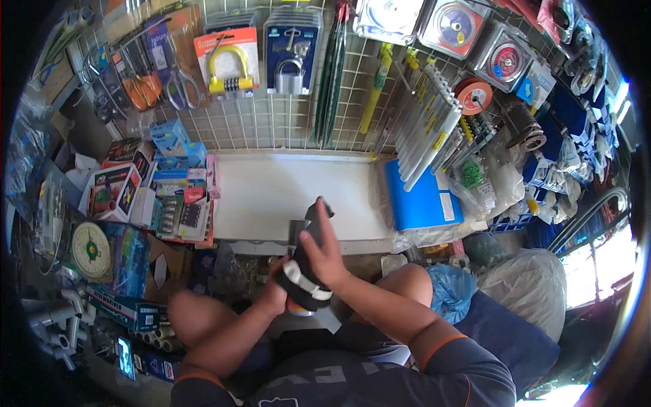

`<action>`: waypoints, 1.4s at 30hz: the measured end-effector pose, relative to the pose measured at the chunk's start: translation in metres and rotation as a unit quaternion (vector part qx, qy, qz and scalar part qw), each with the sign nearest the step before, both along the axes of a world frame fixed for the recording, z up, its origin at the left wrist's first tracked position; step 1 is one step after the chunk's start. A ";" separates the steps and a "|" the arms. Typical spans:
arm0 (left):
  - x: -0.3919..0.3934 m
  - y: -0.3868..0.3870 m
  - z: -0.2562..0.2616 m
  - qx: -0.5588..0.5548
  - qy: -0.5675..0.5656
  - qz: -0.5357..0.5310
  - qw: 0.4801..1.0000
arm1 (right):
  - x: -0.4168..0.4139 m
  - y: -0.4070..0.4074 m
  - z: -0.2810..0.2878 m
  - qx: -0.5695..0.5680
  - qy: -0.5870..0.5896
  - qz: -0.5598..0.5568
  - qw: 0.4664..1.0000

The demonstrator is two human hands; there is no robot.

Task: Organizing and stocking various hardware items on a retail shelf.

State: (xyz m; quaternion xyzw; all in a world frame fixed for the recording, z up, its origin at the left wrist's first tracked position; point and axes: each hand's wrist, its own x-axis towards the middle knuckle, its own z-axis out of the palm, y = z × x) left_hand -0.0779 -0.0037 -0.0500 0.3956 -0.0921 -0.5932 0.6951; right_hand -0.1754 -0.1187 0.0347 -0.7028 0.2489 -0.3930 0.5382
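Note:
My left hand [274,290] is closed around the lower left side of a dark hand-held object [300,262], with its fingers partly hidden. A pale band crosses the object's wide lower end, and a grey cylindrical part sticks out at its upper left. Its exact kind is not clear. Flat along the right side lies my right hand [325,249], fingers straight and thumb apart, touching or nearly touching it. Below the wide end an orange and yellow round edge [300,308] peeks out. Both hands are above my lap, in front of a white shelf [274,198].
Boxes and blister packs [185,213] crowd the shelf's left end, near a dial scale [90,249]. A blue packet [422,198] lies at the right. Packaged padlocks [291,66] and drill bits [427,137] hang from a wire grid. A lit phone [125,358] stands lower left.

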 end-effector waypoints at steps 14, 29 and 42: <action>0.045 -0.002 0.030 -0.213 -0.319 0.236 0.893 | 0.001 0.049 -0.045 0.615 -0.094 0.249 0.742; 0.067 0.003 0.067 -0.148 -0.535 0.150 0.818 | -0.016 -0.014 -0.009 0.161 -0.095 -0.023 0.982; 0.056 0.006 0.064 -0.094 -0.546 -0.070 0.830 | -0.027 -0.012 0.020 -0.306 0.012 0.084 0.948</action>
